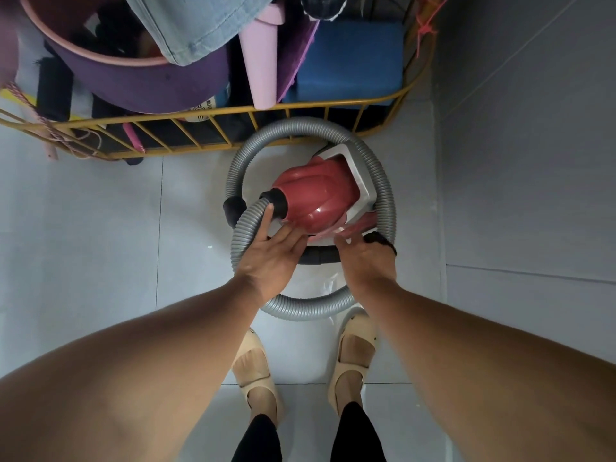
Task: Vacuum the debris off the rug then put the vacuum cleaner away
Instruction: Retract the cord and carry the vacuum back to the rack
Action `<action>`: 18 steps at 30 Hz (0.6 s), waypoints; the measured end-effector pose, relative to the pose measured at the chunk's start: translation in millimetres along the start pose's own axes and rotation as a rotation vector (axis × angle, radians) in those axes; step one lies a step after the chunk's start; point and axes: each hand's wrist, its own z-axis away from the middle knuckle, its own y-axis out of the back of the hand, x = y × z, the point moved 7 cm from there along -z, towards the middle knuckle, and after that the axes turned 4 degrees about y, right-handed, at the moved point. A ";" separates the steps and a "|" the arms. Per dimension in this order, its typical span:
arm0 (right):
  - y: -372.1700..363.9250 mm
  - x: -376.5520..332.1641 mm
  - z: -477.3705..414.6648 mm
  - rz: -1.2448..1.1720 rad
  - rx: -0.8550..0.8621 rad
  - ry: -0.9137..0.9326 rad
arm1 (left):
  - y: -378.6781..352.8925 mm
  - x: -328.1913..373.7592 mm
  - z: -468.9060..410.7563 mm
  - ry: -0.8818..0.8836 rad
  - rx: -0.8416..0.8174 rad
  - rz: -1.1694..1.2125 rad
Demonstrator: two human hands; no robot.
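Seen from the head camera looking straight down, the red canister vacuum cleaner (313, 198) sits on the pale tiled floor (100, 235), just in front of a yellow wire rack (233, 110) and near the grey wall (533, 145) on the right. Its grey corrugated hose (300, 125) is coiled in a loop around the body and joins it at a black cuff (276, 203). The left hand (270, 258) reaches down with fingers straight and spread; its index finger lies on the hose right beside the cuff, and nothing is clasped. The right hand (363, 258) reaches to the near side of the vacuum, thumb extended, its fingers hidden behind the hand next to a black fitting (380, 241), so I cannot tell whether it has hold of anything. A black curved tube (320, 255) shows between the hands. The rack holds a purple basin (140, 78), a pink roll (260, 61), a blue block (350, 58) and denim cloth (186, 25). Two feet in beige shoes (256, 371) stand below.
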 end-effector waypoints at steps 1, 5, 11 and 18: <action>5.2 13.3 2.0 -0.022 0.051 -0.037 | -5.8 -2.2 2.3 0.008 -0.004 -0.018; 25.0 79.6 12.4 0.065 0.117 -0.138 | -7.9 -3.3 6.2 0.025 -0.043 0.011; -7.9 50.6 22.1 -0.195 -0.118 -0.138 | 1.7 17.9 -6.1 -0.034 -0.143 0.032; -31.7 47.6 26.6 -0.447 -0.201 -0.261 | -7.1 10.6 3.6 0.014 -0.259 0.071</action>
